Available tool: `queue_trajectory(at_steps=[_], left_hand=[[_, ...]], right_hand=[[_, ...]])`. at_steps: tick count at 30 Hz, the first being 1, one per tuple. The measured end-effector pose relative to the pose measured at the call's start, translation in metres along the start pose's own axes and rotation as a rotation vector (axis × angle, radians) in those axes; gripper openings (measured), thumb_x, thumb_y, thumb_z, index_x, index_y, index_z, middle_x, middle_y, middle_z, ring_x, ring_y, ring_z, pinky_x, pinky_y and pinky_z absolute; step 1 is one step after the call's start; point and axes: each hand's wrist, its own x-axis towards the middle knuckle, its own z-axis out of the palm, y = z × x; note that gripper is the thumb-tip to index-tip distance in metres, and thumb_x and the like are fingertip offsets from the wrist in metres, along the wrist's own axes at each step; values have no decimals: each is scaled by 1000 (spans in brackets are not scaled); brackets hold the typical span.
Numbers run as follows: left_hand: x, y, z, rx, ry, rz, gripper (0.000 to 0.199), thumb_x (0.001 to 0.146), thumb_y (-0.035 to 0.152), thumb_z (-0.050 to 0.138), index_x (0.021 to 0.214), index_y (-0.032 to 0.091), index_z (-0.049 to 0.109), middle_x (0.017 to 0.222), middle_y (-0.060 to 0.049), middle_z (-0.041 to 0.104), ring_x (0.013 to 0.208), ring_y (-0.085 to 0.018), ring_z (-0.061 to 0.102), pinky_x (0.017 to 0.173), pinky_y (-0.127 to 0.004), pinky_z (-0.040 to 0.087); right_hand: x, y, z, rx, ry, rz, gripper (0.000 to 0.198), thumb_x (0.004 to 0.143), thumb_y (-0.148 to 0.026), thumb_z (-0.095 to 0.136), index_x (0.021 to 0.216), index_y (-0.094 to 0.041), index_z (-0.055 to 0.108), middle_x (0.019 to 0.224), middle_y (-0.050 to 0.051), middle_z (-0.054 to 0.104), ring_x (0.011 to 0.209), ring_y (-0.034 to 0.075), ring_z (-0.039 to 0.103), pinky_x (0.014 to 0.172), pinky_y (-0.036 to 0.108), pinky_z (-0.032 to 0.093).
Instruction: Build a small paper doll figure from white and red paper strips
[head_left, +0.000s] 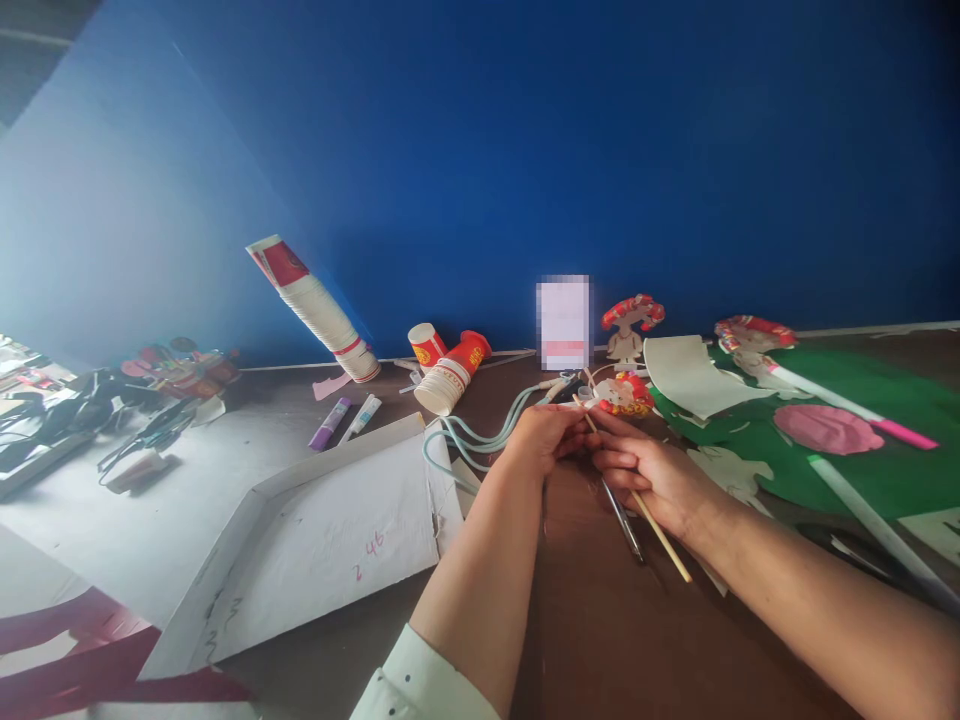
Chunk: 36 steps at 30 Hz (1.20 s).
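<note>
My right hand is closed round a thin wooden stick, whose lower end slants toward me. A dark, silvery pen lies just left of the stick, partly under the fingers; whether it is held too I cannot tell. My left hand meets the right one at the stick's upper end with fingers curled together, and what they pinch is hidden. Right beyond the fingertips is a red-and-white paper cutout figure. Pale blue cables run beside my left hand.
A shallow white box lies left of my arms. Behind it are a glue stick, paper cups and a tall leaning cup stack. Green paper, a pink-capped marker and cutouts lie right. A blue partition stands behind.
</note>
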Motion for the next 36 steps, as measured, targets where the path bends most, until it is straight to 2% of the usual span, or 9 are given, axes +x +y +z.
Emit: queue_trajectory(at_steps=[5,15,20,25,30,36], left_hand=[[0,-4,5,14,33,17,11,87,12,65,76,10,66,60,-1,60,48,-6,56,54,-16,48],[-1,-4,6,39,3,45,13,86,10,61,73,10,66,59,-1,59,43,-6,53,49,-18,44],[-2,-3,9,56,50,47,14,79,10,69,67,11,62,58,-1,58,44,-6,51,49,-19,43],[-2,-3,10,56,52,56,15,79,7,66,65,11,62,55,-1,56,46,-6,49,50,-19,41],[-2,-2,10,42,29,44,18,79,7,65,62,11,61,53,0,55,43,-7,47,47,-21,37],[-1,-2,9,78,85,51,18,77,8,69,61,11,62,54,0,55,44,-6,48,48,-21,37]], right_hand=[[-1,2,1,-32,5,-22,34,80,2,55,102,-20,70,64,-3,53,38,2,34,28,6,23],[1,11,-3,-206,30,-113,39,78,-8,63,113,-22,70,61,-5,52,38,3,30,29,9,21],[2,16,-9,-446,99,-255,47,77,-18,69,123,-26,69,64,-2,62,42,7,40,32,14,26],[2,16,-13,-681,106,-376,46,79,-26,72,124,-25,70,49,-5,56,39,10,44,33,19,28],[1,15,-11,-655,61,-370,46,80,-26,69,126,-24,67,53,-5,60,37,10,43,32,20,27],[1,17,-9,-563,23,-326,48,76,-24,68,124,-27,65,65,-3,65,42,10,45,34,20,28]])
